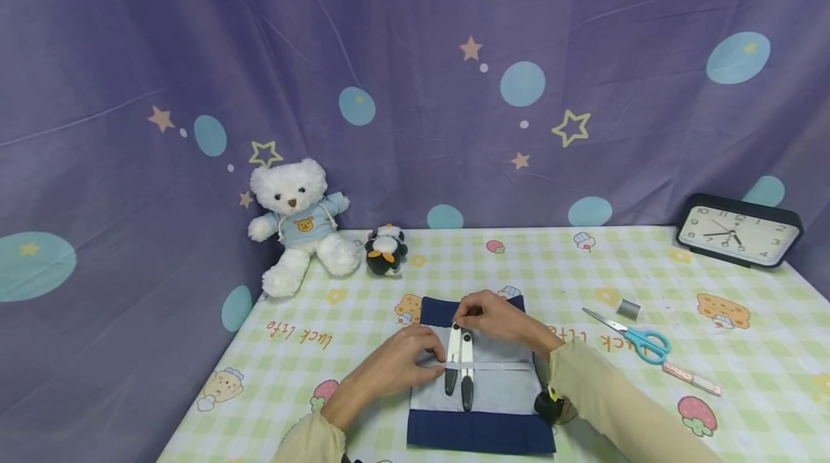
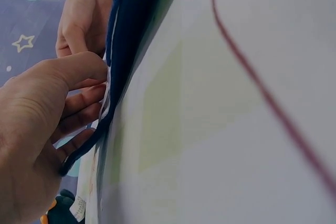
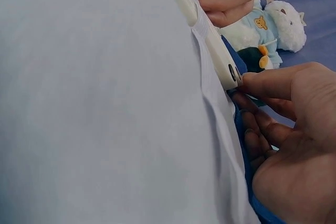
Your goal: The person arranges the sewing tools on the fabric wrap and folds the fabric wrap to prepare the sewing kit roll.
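A navy-edged cloth roll with a grey inside lies spread on the table. Across it runs a white elastic band. Two slim white tools with black ends lie side by side under the band: a left tool and a right tool. Their exact kind is unclear. My right hand pinches the top white end of the left tool, seen closely as a white end in the right wrist view. My left hand pinches the band at the cloth's left side, its fingertips partly hidden.
Right of the cloth lie blue-handled scissors, a grey thread spool and a pink-and-white strip. A dark round object sits by my right sleeve. Behind stand a teddy bear, a penguin toy and a clock.
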`<control>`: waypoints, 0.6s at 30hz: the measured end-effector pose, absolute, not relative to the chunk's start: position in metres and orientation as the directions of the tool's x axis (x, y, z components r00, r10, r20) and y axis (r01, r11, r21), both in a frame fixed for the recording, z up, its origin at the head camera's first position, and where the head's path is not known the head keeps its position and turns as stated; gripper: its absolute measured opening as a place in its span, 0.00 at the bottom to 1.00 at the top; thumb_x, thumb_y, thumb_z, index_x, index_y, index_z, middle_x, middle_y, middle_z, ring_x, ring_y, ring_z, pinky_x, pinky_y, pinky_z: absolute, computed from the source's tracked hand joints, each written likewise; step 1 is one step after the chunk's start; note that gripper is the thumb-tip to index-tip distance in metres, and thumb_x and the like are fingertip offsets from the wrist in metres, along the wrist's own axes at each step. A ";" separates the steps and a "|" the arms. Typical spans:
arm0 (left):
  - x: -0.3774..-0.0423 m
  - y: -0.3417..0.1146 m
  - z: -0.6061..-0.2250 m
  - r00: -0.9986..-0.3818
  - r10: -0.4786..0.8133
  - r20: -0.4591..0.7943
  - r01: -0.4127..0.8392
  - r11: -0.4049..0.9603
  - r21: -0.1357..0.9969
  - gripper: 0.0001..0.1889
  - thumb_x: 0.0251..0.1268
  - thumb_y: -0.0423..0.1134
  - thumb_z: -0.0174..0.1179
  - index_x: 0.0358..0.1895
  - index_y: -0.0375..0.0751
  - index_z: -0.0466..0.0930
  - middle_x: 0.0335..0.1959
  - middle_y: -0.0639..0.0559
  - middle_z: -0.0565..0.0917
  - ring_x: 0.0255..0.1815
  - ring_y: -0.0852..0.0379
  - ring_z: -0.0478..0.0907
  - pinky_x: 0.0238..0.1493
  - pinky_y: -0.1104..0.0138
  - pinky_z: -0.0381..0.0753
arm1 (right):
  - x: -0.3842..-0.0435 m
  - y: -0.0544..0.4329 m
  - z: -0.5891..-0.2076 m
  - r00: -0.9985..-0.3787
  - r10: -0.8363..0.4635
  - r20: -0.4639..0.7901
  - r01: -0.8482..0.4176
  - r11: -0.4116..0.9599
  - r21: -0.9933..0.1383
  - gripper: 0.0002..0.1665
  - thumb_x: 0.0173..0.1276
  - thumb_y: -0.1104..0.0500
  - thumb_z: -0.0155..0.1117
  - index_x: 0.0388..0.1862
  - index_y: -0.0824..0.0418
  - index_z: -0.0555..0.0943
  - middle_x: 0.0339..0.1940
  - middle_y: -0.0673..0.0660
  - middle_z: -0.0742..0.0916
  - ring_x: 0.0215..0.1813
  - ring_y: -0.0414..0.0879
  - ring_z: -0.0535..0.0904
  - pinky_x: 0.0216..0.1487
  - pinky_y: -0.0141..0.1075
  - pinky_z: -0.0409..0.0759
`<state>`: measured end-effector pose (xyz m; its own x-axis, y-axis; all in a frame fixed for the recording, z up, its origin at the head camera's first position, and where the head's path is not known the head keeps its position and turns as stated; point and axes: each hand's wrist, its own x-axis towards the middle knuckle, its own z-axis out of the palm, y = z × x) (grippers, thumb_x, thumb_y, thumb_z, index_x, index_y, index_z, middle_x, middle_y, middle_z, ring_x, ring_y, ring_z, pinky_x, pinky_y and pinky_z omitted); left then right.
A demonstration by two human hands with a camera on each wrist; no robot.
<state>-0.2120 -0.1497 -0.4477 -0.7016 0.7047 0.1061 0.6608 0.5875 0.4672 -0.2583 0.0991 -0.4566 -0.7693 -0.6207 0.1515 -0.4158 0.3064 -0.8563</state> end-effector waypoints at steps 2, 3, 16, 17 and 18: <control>-0.212 -0.150 -0.448 -0.700 0.705 0.112 0.662 0.581 0.474 0.03 0.66 0.41 0.71 0.39 0.51 0.88 0.40 0.68 0.80 0.46 0.67 0.75 0.51 0.66 0.76 | -0.258 0.100 -0.456 -0.768 -0.625 0.144 -0.406 0.300 -0.863 0.07 0.76 0.67 0.62 0.40 0.64 0.87 0.40 0.55 0.86 0.35 0.46 0.79 0.37 0.34 0.77; -0.212 -0.150 -0.447 -0.698 0.706 0.116 0.663 0.578 0.475 0.03 0.66 0.40 0.72 0.39 0.51 0.88 0.40 0.67 0.80 0.46 0.67 0.75 0.51 0.66 0.76 | -0.257 0.100 -0.456 -0.767 -0.627 0.138 -0.400 0.299 -0.866 0.07 0.77 0.66 0.62 0.40 0.64 0.87 0.40 0.55 0.86 0.36 0.46 0.79 0.38 0.35 0.77; -0.212 -0.150 -0.448 -0.696 0.708 0.122 0.666 0.573 0.478 0.03 0.66 0.40 0.71 0.39 0.52 0.87 0.41 0.67 0.80 0.47 0.66 0.76 0.53 0.65 0.76 | -0.254 0.099 -0.457 -0.750 -0.652 0.113 -0.383 0.289 -0.878 0.08 0.77 0.67 0.62 0.40 0.63 0.87 0.43 0.56 0.85 0.41 0.49 0.78 0.40 0.37 0.77; -0.212 -0.150 -0.448 -0.696 0.708 0.122 0.666 0.572 0.479 0.03 0.66 0.40 0.71 0.39 0.52 0.87 0.41 0.67 0.80 0.47 0.65 0.76 0.53 0.65 0.76 | -0.254 0.099 -0.457 -0.749 -0.653 0.112 -0.383 0.289 -0.878 0.08 0.77 0.66 0.62 0.40 0.63 0.88 0.43 0.55 0.84 0.41 0.50 0.78 0.40 0.37 0.77; -0.212 -0.151 -0.448 -0.696 0.708 0.123 0.665 0.571 0.480 0.03 0.66 0.39 0.72 0.39 0.52 0.87 0.41 0.67 0.80 0.47 0.65 0.76 0.53 0.65 0.77 | -0.254 0.100 -0.456 -0.747 -0.655 0.112 -0.383 0.288 -0.878 0.08 0.77 0.66 0.62 0.40 0.63 0.88 0.43 0.55 0.84 0.41 0.50 0.78 0.40 0.38 0.77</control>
<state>-0.2120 -0.1505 -0.4483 -0.6960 0.7075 0.1225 0.6654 0.5713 0.4804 -0.2537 0.0997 -0.4563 -0.7472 -0.6551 0.1117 -0.3834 0.2876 -0.8777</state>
